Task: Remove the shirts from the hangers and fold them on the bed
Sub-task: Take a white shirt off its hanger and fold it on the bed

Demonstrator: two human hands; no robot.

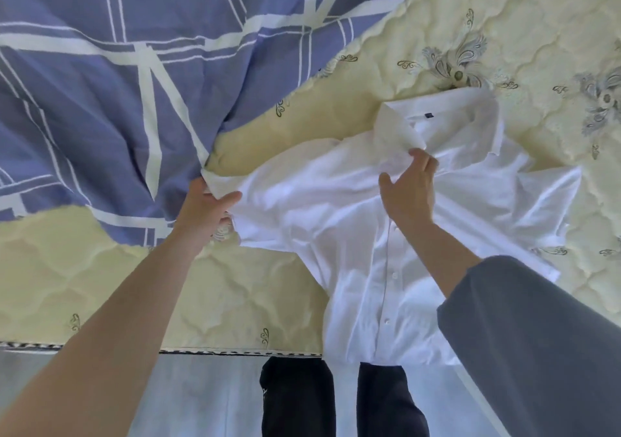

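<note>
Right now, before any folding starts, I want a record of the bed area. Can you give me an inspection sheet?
Surface: cream quilted mattress with a grey floral print.
Job's things: white shirt lies front up, collar at the far end, hem at the mattress edge. Hangers: nothing seen.
Clutter: blue checked sheet bunched over the far left.
Hands: left hand grips the shirt's sleeve end. Right hand touches the front below the collar, grip unclear.
Cables: nothing seen.
Surroundings: pale floor and the person's dark trouser legs.
</note>
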